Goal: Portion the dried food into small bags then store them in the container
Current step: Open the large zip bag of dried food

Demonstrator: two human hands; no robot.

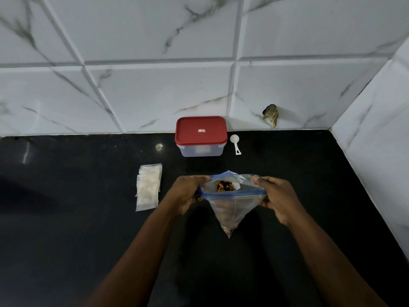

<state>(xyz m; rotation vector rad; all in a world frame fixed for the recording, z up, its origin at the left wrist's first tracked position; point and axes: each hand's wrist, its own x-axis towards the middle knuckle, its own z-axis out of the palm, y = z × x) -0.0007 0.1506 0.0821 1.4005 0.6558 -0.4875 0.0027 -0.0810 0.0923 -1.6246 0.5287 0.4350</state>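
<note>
A clear zip bag [230, 209] with a blue seal strip hangs above the black counter, its mouth pulled open. Brown and dark dried food [224, 186] shows inside it. My left hand [188, 191] pinches the bag's left rim and my right hand [276, 196] pinches its right rim. A stack of small clear bags [148, 187] lies on the counter to the left of my left hand. A clear container [201, 149] with a red lid [201, 130] on it stands by the wall, beyond the bag. A white scoop [235, 144] lies just right of the container.
The black counter [77, 218] runs from the marble-tiled back wall [155, 85] toward me. A tiled side wall [376, 140] closes off the right. A dark broken hole [271, 114] marks the back wall to the right of the container.
</note>
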